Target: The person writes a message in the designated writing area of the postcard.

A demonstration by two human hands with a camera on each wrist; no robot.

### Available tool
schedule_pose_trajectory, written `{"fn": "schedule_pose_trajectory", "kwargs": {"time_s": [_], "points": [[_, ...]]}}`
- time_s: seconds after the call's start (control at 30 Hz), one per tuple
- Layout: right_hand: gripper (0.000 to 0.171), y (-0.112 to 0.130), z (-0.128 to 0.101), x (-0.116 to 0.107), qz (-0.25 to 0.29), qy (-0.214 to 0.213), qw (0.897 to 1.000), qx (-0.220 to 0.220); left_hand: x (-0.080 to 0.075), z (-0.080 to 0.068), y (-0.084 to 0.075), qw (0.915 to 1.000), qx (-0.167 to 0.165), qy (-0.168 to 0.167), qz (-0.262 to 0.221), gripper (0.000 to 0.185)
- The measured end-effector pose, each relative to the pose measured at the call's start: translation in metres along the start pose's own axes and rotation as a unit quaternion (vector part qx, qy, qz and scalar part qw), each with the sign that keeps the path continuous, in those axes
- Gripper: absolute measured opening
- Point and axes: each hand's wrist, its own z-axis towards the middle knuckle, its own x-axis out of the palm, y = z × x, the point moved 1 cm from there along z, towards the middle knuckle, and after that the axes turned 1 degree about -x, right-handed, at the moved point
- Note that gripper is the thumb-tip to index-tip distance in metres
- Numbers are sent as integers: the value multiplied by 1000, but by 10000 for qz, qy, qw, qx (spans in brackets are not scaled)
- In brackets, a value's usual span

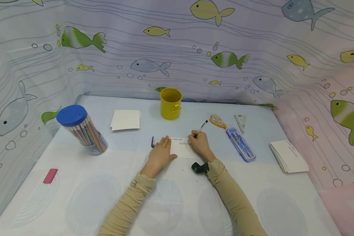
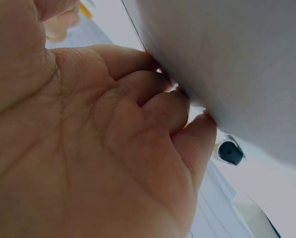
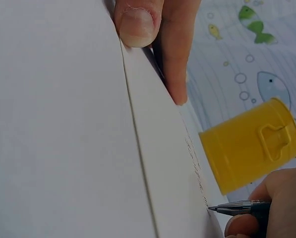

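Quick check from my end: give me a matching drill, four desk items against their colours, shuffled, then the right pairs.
Items:
1. bucket
2. eraser
3. jar lid
4. card under the hands

Colours:
A. blue
B. white
C. yellow
D. pink

Pairs: 1-C, 2-D, 3-A, 4-B

Head view: bright, even lighting, soft shadows, slight edge distortion. Wrist views: dimmer; left hand (image 2: pixel 88 148) fills the frame, blurred; paper beside the fingers soft-focused
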Motion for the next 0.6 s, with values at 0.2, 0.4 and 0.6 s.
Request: {"fn": "schedule_pose_trajectory", "kwargs": {"time_s": [0.2,0.4,0.6], "points": [[40,2,-2,1,95,-83,9999,62,1,1,1,10000,7,-3,31,80],[40,1,-1,0,-126,65,9999,-54,1,1,0,10000,-9,-6,31,80],[41,2,-1,0,-50,5,10000,-60,-1,1,-1,10000,-20,17,8,80]]}}
